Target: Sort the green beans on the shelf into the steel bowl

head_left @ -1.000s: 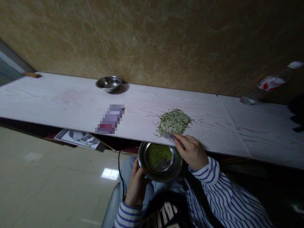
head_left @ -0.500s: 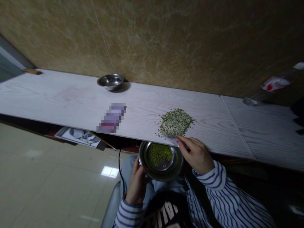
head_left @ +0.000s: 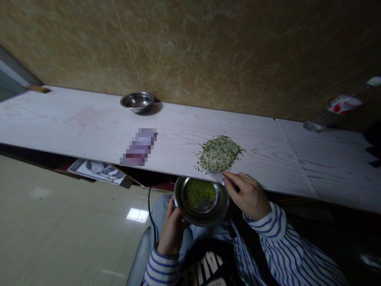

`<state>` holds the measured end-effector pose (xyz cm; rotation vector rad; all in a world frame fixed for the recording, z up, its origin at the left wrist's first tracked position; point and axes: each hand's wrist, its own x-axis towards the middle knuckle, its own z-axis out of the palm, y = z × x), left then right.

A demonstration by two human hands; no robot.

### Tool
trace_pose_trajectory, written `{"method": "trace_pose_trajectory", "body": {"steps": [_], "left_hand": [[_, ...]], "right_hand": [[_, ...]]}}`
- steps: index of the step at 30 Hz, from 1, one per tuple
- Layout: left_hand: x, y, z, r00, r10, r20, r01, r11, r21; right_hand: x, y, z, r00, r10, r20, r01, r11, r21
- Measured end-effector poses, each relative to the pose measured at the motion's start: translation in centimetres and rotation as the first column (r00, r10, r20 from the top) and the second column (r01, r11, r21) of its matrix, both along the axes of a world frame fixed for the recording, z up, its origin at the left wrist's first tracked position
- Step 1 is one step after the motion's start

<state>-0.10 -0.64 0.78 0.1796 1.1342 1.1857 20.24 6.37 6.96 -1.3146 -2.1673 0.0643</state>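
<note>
My left hand [head_left: 173,227] grips the left rim of a steel bowl [head_left: 220,210], held just below the table's front edge. Small green beans [head_left: 199,192] lie in that bowl. My right hand [head_left: 248,195] pinches a thin, greyish flat piece [head_left: 216,176] at the table edge, over the bowl's upper right rim. Just beyond it, a patch of scattered green beans [head_left: 222,151] is spread on the white table [head_left: 178,135].
A second steel bowl [head_left: 137,103] stands near the wall. A blurred-out flat object [head_left: 139,147] lies left of the beans. A plastic bottle [head_left: 343,105] is at the right. Below the edge, an open drawer [head_left: 99,171] juts out at the left.
The view has shifted very slightly. My right hand and the flat piece have moved a little; my left hand keeps the bowl in the same place.
</note>
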Motion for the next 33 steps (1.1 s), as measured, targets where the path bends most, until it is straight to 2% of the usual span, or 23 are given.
{"method": "trace_pose_trajectory", "body": {"steps": [12, 21, 33], "left_hand": [[0.2, 0.0, 0.0, 1.0, 0.006, -0.014, -0.007, 1.0, -0.011], [0.1, 0.1, 0.1, 1.0, -0.002, -0.012, 0.002, 1.0, -0.01], [0.0, 0.3, 0.5, 0.999, 0.003, -0.035, -0.003, 1.0, -0.005]], "right_hand": [[-0.5, -0.1, -0.2, 1.0, 0.016, -0.01, -0.016, 1.0, -0.003], [-0.3, 0.3, -0.1, 0.999, -0.039, -0.009, 0.04, 0.999, 0.015], [-1.2, 1.0, -0.4, 1.0, -0.018, 0.002, 0.018, 1.0, -0.004]]}}
